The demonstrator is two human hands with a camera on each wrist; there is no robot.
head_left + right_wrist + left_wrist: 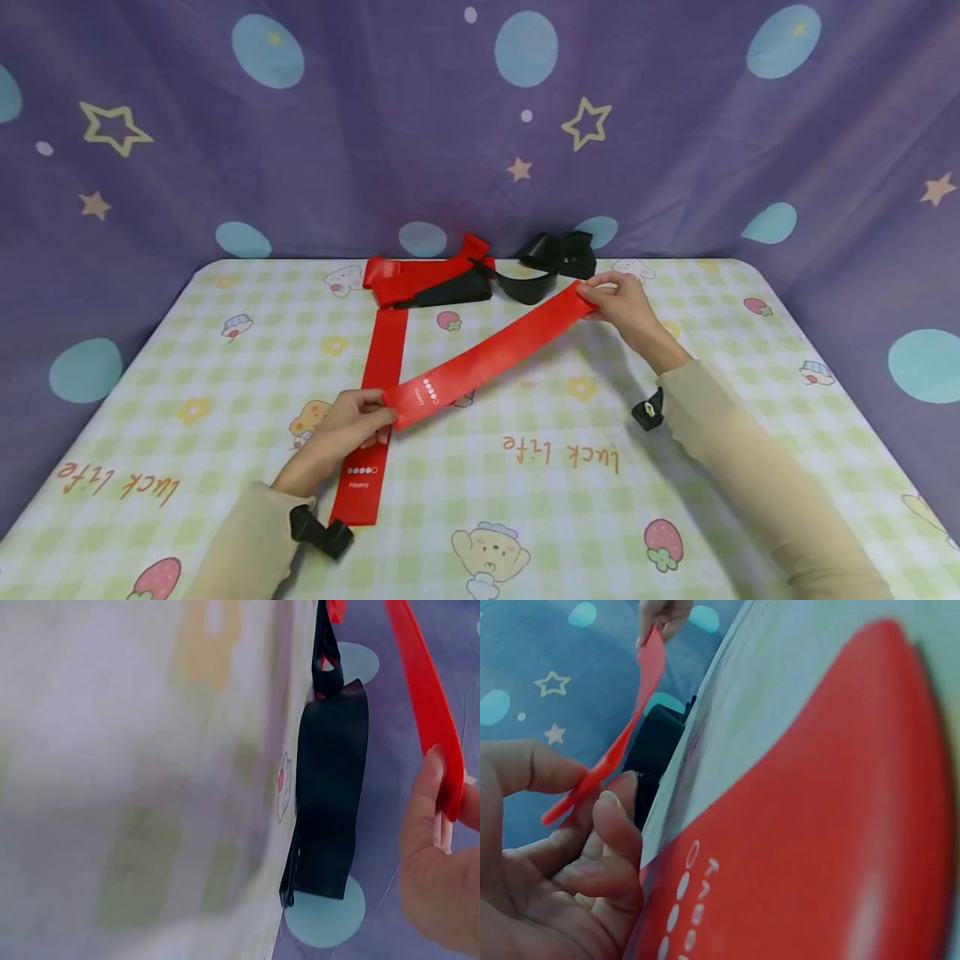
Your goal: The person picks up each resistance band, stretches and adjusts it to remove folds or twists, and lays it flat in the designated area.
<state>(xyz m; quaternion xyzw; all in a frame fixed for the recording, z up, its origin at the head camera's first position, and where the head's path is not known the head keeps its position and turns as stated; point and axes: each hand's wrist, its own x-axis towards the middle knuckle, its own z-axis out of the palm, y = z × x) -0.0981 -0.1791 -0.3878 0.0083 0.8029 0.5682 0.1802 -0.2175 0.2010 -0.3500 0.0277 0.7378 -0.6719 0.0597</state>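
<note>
A red resistance band [487, 358] marked "Heavy" is stretched out flat above the table, slanting up to the right. My left hand [348, 425] pinches its near left end between thumb and fingers. At the far end, my right hand [626, 308] pinches the other end, a grip also visible in the right wrist view on the band [431, 690]. Beneath the left hand, a second red "Heavy" band [360, 496] lies lengthwise on the table. It fills much of the left wrist view, its near end curving over. The left hand hides part of its middle.
Along the back edge lie a folded red band [435, 279] and a black band [465, 287]. More black bands [528, 287] stand loosely curled to their right. A patterned cloth [570, 517] covers the table, and a purple curtain [450, 125] hangs behind it.
</note>
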